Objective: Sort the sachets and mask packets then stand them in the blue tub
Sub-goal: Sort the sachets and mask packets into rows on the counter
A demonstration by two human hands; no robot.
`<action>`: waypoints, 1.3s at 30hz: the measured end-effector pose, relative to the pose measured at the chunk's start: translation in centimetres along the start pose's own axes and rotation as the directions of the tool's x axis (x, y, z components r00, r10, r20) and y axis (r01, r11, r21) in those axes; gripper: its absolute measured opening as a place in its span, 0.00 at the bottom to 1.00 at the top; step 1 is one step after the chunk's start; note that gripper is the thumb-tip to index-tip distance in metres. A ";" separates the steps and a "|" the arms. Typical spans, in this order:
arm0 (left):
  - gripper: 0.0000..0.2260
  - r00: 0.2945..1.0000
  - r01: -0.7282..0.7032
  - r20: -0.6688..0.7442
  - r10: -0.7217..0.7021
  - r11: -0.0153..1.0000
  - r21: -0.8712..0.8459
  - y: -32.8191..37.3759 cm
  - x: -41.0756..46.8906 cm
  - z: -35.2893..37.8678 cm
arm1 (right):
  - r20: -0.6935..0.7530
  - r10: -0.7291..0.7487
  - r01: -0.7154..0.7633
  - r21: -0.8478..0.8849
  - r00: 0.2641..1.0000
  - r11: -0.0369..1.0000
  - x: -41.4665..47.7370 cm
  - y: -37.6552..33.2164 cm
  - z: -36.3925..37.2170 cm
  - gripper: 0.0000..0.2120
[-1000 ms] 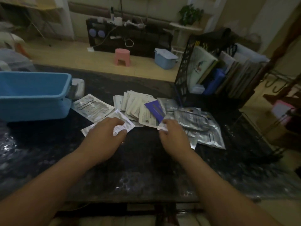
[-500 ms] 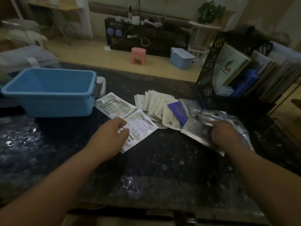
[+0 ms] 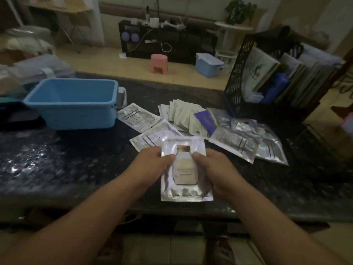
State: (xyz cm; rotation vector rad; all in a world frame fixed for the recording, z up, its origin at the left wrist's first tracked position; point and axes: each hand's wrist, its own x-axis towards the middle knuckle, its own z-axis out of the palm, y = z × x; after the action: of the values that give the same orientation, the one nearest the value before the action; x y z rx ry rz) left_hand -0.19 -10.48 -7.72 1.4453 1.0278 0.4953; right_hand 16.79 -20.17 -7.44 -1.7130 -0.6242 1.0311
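I hold a silver mask packet [image 3: 185,169] with a bottle picture upright above the dark table's near edge. My left hand [image 3: 152,167] grips its left side, thumb on the front. My right hand [image 3: 214,169] grips its right side the same way. Behind it on the table lie more silver mask packets [image 3: 236,142], two flat ones [image 3: 138,117] on the left, a fan of small white sachets [image 3: 183,115] and a purple sachet [image 3: 206,121]. The blue tub [image 3: 76,119] stands empty at the left of the table.
A black mesh file rack [image 3: 236,77] full of books and folders stands at the table's far right. A white object [image 3: 122,96] sits right of the tub. Clear plastic boxes [image 3: 38,67] lie beyond the tub. Floor with a pink stool [image 3: 159,64] lies behind.
My right hand lifted a mask packet off the right pile and brought it to the front centre. My left hand left the flat packet on the table and took the lifted packet's other side.
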 end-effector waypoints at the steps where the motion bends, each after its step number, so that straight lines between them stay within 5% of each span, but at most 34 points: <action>1: 0.05 1.000 0.009 -0.019 -0.009 1.000 0.007 -0.3 0.2 -0.2 | -0.058 -0.032 0.026 -0.095 0.998 0.995 0.2 0.0 -0.4 0.09; 4: 0.05 0.998 0.041 -0.046 -0.036 0.992 0.118 -1.1 1.0 -0.8 | -0.207 -0.230 0.103 -0.490 0.951 0.866 2.2 0.6 -3.1 0.10; 8: 0.33 0.965 -0.124 -0.087 0.249 0.718 0.685 -2.1 1.5 -1.2 | -0.209 -0.376 -0.017 -0.891 0.903 0.453 6.3 2.6 -7.6 0.31; 10: 0.36 0.937 -0.290 0.105 0.334 0.573 0.766 -2.2 1.6 -1.5 | -0.218 -0.357 -0.074 -0.923 0.908 0.378 8.2 3.3 -9.0 0.37; 12: 0.38 0.912 -0.407 0.321 0.255 0.463 0.787 -3.1 1.8 -1.9 | -0.208 -0.339 -0.103 -0.947 0.917 0.304 9.7 3.6 -9.7 0.38; 15: 0.41 0.874 -0.484 0.468 0.133 0.326 0.812 -5.2 2.1 -1.7 | -0.163 -0.369 -0.092 -0.975 0.915 0.202 10.7 4.0 -10.4 0.29; 20: 0.35 0.877 -0.481 0.448 0.175 0.316 0.818 -5.8 2.5 0.0 | -0.192 -0.520 -0.055 -0.962 0.832 0.269 9.8 4.2 -10.6 0.08; 24: 0.32 0.893 -0.448 0.373 0.252 0.409 0.795 -5.2 2.4 0.0 | -0.305 -0.586 0.044 -0.862 0.751 0.504 6.8 0.1 -9.1 0.08; 27: 0.27 0.926 -0.341 0.191 0.326 0.505 0.793 -4.4 2.8 -1.9 | -0.377 -0.443 0.136 -0.616 0.814 0.776 3.0 -2.1 -7.1 0.07; 29: 0.24 0.946 -0.251 0.085 0.312 0.541 0.803 -4.5 3.5 -3.4 | -0.299 -0.185 0.110 -0.248 0.936 0.962 1.1 -2.1 -5.1 0.04; 32: 0.22 0.969 -0.135 -0.046 0.244 0.673 0.727 -4.7 4.2 -4.3 | -0.116 0.041 -0.021 0.174 0.992 0.985 0.6 -0.6 -1.4 0.03; 34: 0.21 0.966 -0.127 -0.086 0.242 0.742 0.658 -4.3 3.9 -3.6 | -0.106 0.068 -0.060 0.077 0.992 0.995 1.6 1.2 0.3 0.05; 36: 0.21 0.954 -0.214 -0.017 0.300 0.720 0.661 -3.8 3.1 -2.6 | -0.136 0.002 -0.057 -0.404 0.991 0.913 2.5 3.1 1.1 0.11; 39: 0.25 0.923 -0.375 0.261 0.284 0.504 0.778 -3.9 1.9 -1.0 | -0.124 -0.202 -0.023 -0.897 0.972 0.441 2.4 4.1 1.6 0.15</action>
State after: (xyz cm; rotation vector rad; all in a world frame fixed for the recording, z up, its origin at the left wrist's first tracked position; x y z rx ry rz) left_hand -1.13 -8.82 -11.72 2.5323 0.9257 0.1808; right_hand 16.38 -19.01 -12.27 -2.6365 -1.2598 0.3579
